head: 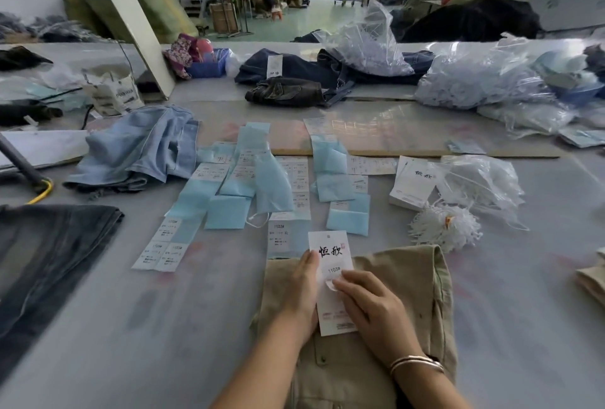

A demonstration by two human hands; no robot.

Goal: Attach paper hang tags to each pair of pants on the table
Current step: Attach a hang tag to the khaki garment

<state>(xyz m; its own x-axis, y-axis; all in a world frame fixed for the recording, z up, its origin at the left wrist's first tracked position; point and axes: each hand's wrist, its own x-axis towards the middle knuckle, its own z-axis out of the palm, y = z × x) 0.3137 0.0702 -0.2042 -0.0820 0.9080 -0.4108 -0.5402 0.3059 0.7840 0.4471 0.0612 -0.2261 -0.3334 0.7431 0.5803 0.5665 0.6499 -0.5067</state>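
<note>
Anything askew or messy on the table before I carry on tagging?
Nothing damaged. The hang tag lies flat on the khaki pants under both hands. The light blue jeans at left lie crumpled, and the blue-backed label strips overlap loosely instead of sitting in tidy rows.

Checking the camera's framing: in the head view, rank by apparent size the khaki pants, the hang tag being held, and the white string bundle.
1. khaki pants
2. white string bundle
3. hang tag

The last two look close, and hands cover part of the tag.

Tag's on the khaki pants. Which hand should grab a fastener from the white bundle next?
Right, probably. The white fastener bundle lies on the right hand's side, beyond the khaki pants. The left hand rests along the hang tag's left edge and can keep it steady.
</note>
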